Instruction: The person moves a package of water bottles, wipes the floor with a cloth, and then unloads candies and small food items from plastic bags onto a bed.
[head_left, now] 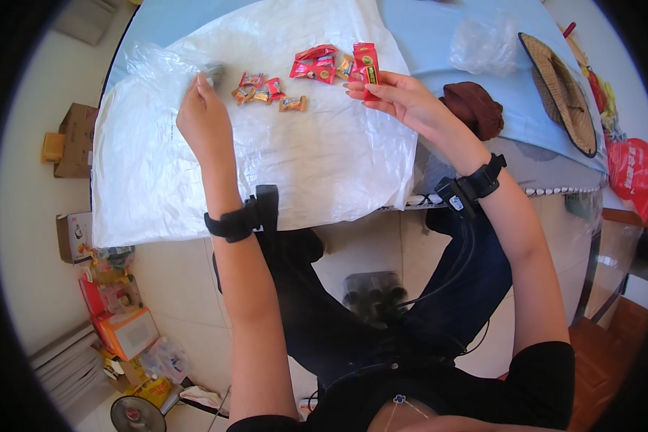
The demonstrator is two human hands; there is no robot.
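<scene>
Head view. Landmark: white plastic sheet [317, 173], laid over a blue cloth [439, 25].

Item: wrapped sweets, on the sheet's far half, in two groups. In the left group, small red and orange-gold wrapped sweets [263, 92] are bunched together, with a single gold-wrapped sweet [293, 104] just beside them. In the right group, larger red sachets [313, 70] are overlapped, with a gold-wrapped piece [345, 68] next to them.

Progress: by appearance, separation into two groups is partly done. One red packet [367, 65] is held up over the sheet's far right part and has not yet been set down. The other sweets are left lying on the sheet.

Right hand [399, 99]: thumb and fingers are closed on the red packet's lower end in a light pinch, with no wide gap shown.

Left hand [205, 115]: placed over the sheet's far left part, at a crumpled clear plastic bag [162, 65]. The fingers are curled and largely hidden; their opening, and whether any plastic is gripped, cannot be told.
</scene>
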